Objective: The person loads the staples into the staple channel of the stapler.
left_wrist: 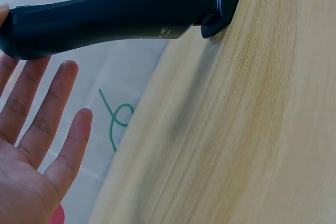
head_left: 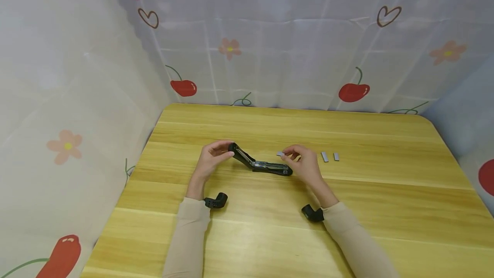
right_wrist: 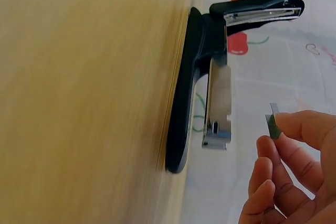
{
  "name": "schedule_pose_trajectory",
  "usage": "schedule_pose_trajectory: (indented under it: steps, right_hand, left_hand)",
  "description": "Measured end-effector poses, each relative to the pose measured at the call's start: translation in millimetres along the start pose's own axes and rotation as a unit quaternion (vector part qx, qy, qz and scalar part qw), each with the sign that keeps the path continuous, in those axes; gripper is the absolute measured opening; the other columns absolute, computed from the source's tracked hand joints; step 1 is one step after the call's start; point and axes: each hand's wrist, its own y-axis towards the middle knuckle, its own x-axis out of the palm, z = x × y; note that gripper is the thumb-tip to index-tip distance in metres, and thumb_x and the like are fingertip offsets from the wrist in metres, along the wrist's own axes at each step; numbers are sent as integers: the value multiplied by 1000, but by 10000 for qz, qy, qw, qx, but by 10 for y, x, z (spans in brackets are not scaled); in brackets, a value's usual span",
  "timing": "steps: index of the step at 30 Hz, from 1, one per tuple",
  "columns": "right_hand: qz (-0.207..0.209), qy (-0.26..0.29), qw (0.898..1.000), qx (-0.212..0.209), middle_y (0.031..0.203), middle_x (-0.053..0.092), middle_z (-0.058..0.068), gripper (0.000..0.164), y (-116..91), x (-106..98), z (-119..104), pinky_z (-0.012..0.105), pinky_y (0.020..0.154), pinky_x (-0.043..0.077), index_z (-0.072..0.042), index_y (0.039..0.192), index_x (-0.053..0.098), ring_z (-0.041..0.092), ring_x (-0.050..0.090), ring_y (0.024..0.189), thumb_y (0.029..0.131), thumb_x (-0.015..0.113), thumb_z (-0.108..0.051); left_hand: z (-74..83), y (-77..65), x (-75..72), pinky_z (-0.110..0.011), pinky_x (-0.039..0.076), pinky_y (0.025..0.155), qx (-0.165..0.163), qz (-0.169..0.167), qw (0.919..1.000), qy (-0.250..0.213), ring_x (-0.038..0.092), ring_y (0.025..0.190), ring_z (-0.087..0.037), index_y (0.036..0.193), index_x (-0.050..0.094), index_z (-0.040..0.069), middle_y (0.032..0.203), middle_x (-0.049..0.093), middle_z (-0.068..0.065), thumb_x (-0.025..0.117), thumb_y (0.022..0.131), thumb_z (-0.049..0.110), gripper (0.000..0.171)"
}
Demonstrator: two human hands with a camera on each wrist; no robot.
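Note:
A black stapler (head_left: pixel 270 168) lies opened wide on the table, its top arm tilted up to the left. My left hand (head_left: pixel 210 158) pinches the raised end of that arm between thumb and fingers; in the left wrist view its other fingers (left_wrist: pixel 63 98) are spread below. Between the thumb and fingers of my right hand (head_left: pixel 306 164) is a short strip of staples (right_wrist: pixel 272 124). The right wrist view shows this strip apart from the stapler's metal magazine (right_wrist: pixel 219 103). The inside of the magazine is hard to make out there.
Two more staple strips (head_left: pixel 325 157) lie on the wooden table (head_left: pixel 254 235), right of my right hand. A black wrist camera (head_left: pixel 217 200) is on the left wrist, another (head_left: pixel 312 213) on the right. A printed curtain (head_left: pixel 285 67) hangs behind the table's far edge.

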Motion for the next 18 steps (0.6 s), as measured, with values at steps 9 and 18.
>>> schedule_pose_trajectory:
  steps: [9,18]
  right_hand:
    - [-492,-152,9985,-201,86,71,5,7,19,140,-80,34,70,49,-9,92,74,21,59,80,87,74,-14]
    - [-795,-336,9961,-179,88,72,3,7,30,229,-76,34,71,47,-12,91,75,20,58,81,87,74,-18]
  left_hand:
    - [-17,6,-6,-21,55,82,37,-9,10000,7,63,96,-7,122,59,-13,107,68,11,68,88,-1,38]
    - [-28,12,-9,-21,55,82,17,30,10000,-5,62,96,-7,123,59,-14,108,67,11,68,88,-3,38]
